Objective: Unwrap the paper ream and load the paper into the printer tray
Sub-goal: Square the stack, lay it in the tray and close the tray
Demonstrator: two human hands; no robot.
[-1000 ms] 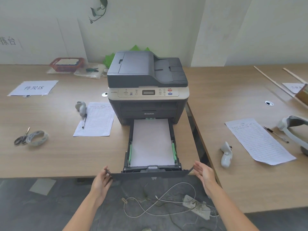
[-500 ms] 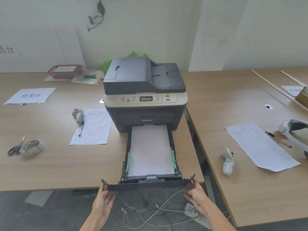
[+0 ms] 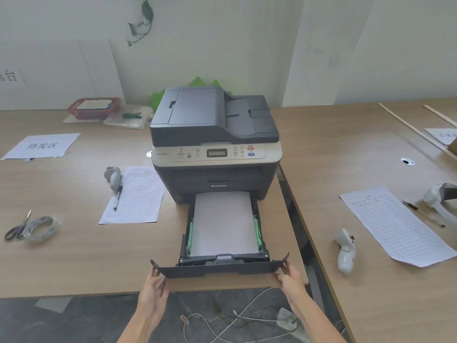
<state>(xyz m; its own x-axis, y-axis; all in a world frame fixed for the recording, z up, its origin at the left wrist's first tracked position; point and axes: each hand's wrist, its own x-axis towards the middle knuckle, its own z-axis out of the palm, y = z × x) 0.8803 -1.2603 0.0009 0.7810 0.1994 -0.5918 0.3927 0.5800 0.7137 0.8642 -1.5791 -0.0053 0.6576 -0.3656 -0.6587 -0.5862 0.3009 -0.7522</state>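
Paper (image 3: 223, 222) lies flat as a white stack in the printer tray (image 3: 218, 268), which stands pulled out toward you from the base of the dark grey Lenovo printer (image 3: 214, 142). The green side guides (image 3: 257, 233) sit against the stack's left and right edges. The tray's far end is inside the printer body, and its dark front panel reaches almost to the near edge of the wooden table (image 3: 74, 256).

Your left hand (image 3: 153, 292) is at the left end of the front panel, fingers close together and pointing up against the panel's corner. Your right hand (image 3: 291, 280) is at the right end, with the fingers curled round that corner from below and the thumb near the panel's lower edge. Both hands touch the panel; how firmly they grip it cannot be told.

Left of the printer lie a lined form (image 3: 134, 195) with a pen (image 3: 118, 198) and a white controller (image 3: 112, 177) at its left edge. Farther left, near the table's edge, are scissors (image 3: 17, 227) beside a roll of tape (image 3: 42, 227). A printed sign (image 3: 42, 146) and a red basket (image 3: 95, 107) lie toward the far left. On the right table are a second form (image 3: 395, 225), a second white controller (image 3: 346, 251) and a pen (image 3: 422, 214). Below your hands, white cables (image 3: 222, 328) and a power strip (image 3: 293, 323) lie on the dark floor.
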